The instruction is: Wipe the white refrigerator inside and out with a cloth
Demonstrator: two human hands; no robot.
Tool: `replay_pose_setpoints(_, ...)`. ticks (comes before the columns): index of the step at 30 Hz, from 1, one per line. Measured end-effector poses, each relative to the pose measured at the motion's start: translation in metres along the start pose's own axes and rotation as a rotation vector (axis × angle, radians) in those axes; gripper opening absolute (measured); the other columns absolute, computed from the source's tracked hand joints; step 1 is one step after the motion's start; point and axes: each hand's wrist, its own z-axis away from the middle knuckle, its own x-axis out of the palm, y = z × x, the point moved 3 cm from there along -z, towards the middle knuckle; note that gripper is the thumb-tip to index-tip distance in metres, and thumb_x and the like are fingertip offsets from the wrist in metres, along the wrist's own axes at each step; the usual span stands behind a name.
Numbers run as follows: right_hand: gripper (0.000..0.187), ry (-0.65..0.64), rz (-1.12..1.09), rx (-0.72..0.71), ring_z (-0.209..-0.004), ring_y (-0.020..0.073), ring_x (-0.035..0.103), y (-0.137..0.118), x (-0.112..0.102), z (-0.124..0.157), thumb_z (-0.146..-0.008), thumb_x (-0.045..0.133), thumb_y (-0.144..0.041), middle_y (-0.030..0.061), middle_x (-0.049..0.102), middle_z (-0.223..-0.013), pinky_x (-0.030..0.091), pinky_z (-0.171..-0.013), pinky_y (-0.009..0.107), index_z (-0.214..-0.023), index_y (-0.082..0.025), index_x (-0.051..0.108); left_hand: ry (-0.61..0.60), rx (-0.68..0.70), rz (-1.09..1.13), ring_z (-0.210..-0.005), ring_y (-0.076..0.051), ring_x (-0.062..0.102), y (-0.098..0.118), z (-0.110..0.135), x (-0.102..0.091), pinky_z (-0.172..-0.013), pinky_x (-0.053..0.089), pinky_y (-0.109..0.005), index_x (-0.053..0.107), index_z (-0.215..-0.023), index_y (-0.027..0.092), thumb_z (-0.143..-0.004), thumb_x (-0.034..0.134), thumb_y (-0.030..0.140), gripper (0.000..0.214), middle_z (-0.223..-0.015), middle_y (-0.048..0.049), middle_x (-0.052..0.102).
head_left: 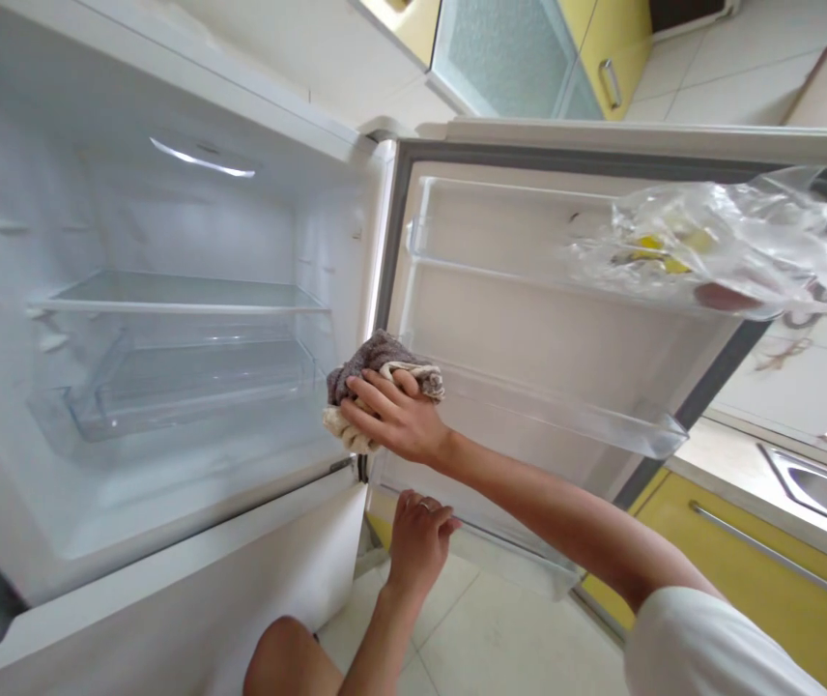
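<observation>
My right hand (393, 416) presses a grey and cream cloth (377, 360) against the hinge side of the open fridge, where the door (529, 329) meets the cabinet. Lower down, my left hand (419, 536) grips the bottom edge of the door, fingers curled over it. The fridge interior (167, 319) holds a glass shelf (182, 292) and a clear drawer (188, 387), both bare. A clear plastic bag (718, 246) with yellow items sits in the door's upper bin.
The door's lower bin (565, 411) is transparent and holds nothing. Yellow cabinets (761, 570) and a steel sink (819, 488) stand at the right. A closed lower fridge door (167, 599) is below. My knee (283, 662) shows over the tiled floor (500, 638).
</observation>
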Motion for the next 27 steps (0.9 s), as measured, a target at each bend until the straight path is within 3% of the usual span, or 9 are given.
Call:
replay_pose_setpoints(4,0.017,0.011,0.000,-0.087,-0.120,0.0227,0.072,0.006,-0.017,0.026,-0.105,0.059,-0.021,0.0050,0.079,-0.130,0.045,-0.099,0.037,-0.118,-0.022,0.070,0.074,0.025,-0.009,-0.094,-0.026,0.075,0.001,0.002,0.003,-0.111,0.051,-0.058,0.082,-0.099,0.023,-0.085,0.082,0.011,0.018,-0.090,-0.0022,0.081)
replay_pose_setpoints(13,0.018,-0.100,0.115,-0.140,-0.122,0.0223,0.073,0.025,-0.075,0.095,-0.102,0.062,-0.018,0.0050,0.081,-0.129,0.044,-0.097,0.036,-0.114,-0.022,0.075,0.027,0.018,-0.075,-0.096,-0.027,0.076,0.000,-0.002,0.006,-0.113,0.053,-0.062,0.084,-0.107,0.023,-0.090,0.081,0.020,0.017,-0.090,-0.0045,0.081)
replay_pose_setpoints(21,0.016,-0.222,0.238,0.022,-0.120,0.0239,0.075,0.047,-0.167,0.147,-0.101,0.067,-0.017,0.0074,0.083,-0.122,0.041,-0.099,0.040,-0.112,-0.024,0.075,0.059,0.074,-0.099,-0.094,-0.026,0.076,-0.002,-0.003,0.010,-0.113,0.050,-0.062,0.084,-0.109,0.023,-0.096,0.075,0.026,0.016,-0.090,-0.0052,0.081)
replay_pose_setpoints(27,0.018,-0.262,0.345,0.159,-0.114,0.0273,0.077,0.053,-0.220,0.195,-0.102,0.063,-0.013,0.0126,0.083,-0.118,0.044,-0.102,0.045,-0.116,-0.020,0.072,0.072,0.087,-0.102,-0.092,-0.027,0.074,0.000,-0.003,0.009,-0.111,0.049,-0.060,0.083,-0.110,0.023,-0.096,0.074,0.025,0.017,-0.092,-0.0039,0.081)
